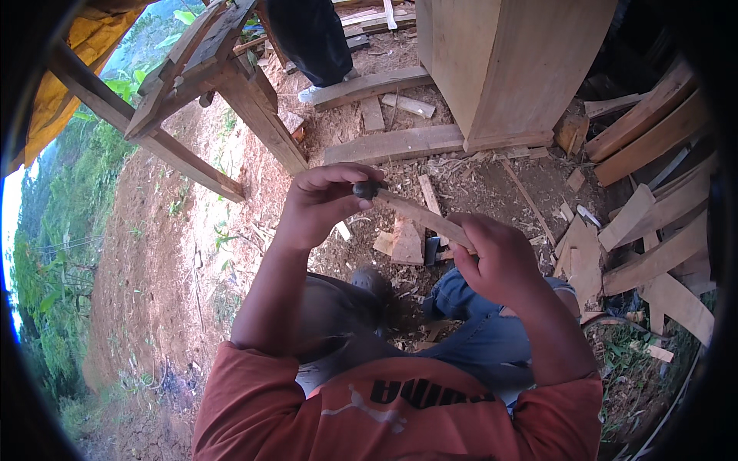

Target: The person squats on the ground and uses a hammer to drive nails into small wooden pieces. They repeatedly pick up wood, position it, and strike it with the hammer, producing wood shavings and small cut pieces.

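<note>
A hammer with a dark, rounded head [367, 189] and a pale wooden handle [421, 216] is held up across the front of my body. My left hand [319, 206] pinches the head between thumb and fingers. Around the handle's other end, my right hand [498, 258] is closed in a fist. The handle slopes down from left to right. Below it, among wood chips, lie a short wooden block [407, 240] and a dark flat blade-like piece [432, 250], partly hidden by the handle and my right hand.
A tall wooden cabinet-like box [530, 69] stands ahead to the right. Long planks [396, 144] lie before it. At the left is a rough timber bench [261, 115], with bare sloping earth beyond. Curved offcuts [653, 253] are piled right. Another person's leg [311, 38] shows at the back.
</note>
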The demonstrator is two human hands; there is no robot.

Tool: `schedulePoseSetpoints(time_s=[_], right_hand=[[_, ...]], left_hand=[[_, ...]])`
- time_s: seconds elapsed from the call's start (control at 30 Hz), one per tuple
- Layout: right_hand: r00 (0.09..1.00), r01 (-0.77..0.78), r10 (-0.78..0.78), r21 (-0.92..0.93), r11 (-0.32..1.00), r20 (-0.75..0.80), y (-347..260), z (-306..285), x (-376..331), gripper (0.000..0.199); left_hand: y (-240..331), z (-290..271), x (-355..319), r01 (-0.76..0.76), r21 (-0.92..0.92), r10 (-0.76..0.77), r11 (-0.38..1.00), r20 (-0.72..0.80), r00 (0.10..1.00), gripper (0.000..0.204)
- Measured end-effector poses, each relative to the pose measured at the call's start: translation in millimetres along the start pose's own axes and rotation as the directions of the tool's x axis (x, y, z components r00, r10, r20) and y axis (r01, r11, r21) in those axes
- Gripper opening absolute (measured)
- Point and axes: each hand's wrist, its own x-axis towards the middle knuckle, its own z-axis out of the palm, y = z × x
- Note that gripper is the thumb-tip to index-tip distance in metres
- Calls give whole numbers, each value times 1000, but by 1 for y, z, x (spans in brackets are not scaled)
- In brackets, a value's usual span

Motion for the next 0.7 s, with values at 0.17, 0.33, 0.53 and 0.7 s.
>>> schedulePoseSetpoints(time_s=[0.17, 0.33, 0.53, 0.7], right_hand=[[1000, 23, -22, -76, 997, 10, -4, -1, 0, 33], [999, 43, -43, -109, 993, 1, -4, 3, -1, 32], [999, 47, -48, -121, 992, -3, -6, 4, -1, 34], [998, 54, -56, -148, 987, -6, -8, 2, -3, 35]], left_hand=[[10, -3, -4, -57, 31, 54, 998, 80, 995, 40], [15, 2, -8, -29, 66, 25, 997, 61, 998, 36], [15, 0, -12, -14, 64, 11, 998, 56, 998, 35], [15, 2, -13, -43, 114, 38, 993, 47, 998, 36]])
